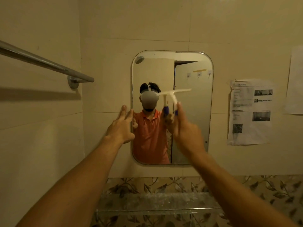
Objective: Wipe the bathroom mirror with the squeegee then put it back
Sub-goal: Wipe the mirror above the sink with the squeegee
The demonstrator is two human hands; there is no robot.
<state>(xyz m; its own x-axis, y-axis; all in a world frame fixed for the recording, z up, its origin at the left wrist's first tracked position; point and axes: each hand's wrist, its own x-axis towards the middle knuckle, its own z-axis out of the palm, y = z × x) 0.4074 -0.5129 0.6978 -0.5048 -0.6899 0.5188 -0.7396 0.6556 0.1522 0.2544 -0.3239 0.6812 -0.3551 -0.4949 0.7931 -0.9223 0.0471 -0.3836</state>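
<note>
A rounded rectangular mirror (193,128) hangs on the tiled wall straight ahead. My right hand (186,128) is raised in front of its middle, shut on the purple handle of a white squeegee (176,92). The white blade lies roughly level against or close to the glass at mid height; motion blur hides whether it touches. My left hand (122,125) is flat with fingers spread, resting at the mirror's left edge. The glass reflects a person in an orange shirt wearing a headset.
A chrome towel bar (44,62) juts from the left wall at head height. A glass shelf (157,208) runs below the mirror, over leaf-patterned tiles. Printed paper sheets (250,112) are stuck to the wall on the right.
</note>
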